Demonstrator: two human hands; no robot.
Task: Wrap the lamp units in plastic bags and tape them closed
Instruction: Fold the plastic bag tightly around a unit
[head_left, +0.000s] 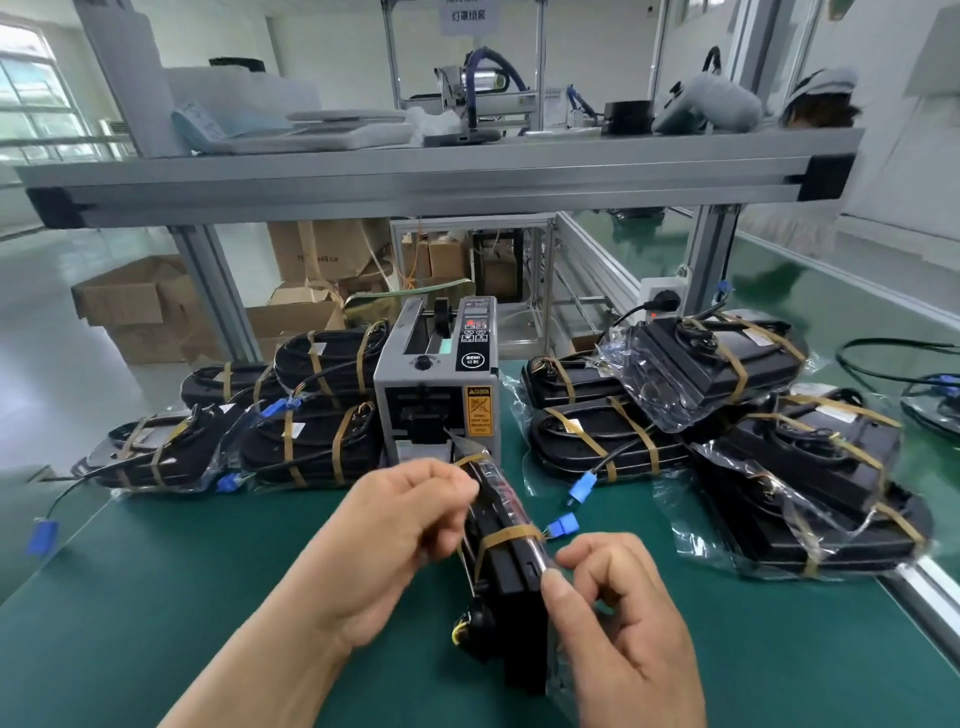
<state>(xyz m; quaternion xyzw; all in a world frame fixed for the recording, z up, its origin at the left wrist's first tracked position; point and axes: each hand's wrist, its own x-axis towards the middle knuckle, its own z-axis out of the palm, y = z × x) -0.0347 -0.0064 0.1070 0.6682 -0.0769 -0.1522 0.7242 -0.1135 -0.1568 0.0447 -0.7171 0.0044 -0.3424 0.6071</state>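
Two hands meet on one black lamp unit (514, 597), held on edge just above the green desk (208, 597). The left hand (395, 545) curls its fingers round the unit's left side and hides that face. The right hand (618, 618) pinches the near right edge between thumb and forefinger, seemingly catching the clear plastic bag (501, 488), though glare makes the film hard to trace. A brown tape strip (511, 532) bands the unit between the hands. A blue connector (565, 524) lies just beyond the right hand. Farther off stands a grey tape dispenser (436, 395), its outlet partly covered by the unit's tip. Bagged, taped units (306, 452) lie beyond the left hand, and a looser pile (779, 467) sits right of the right hand. A shelf (415, 171) spans overhead.
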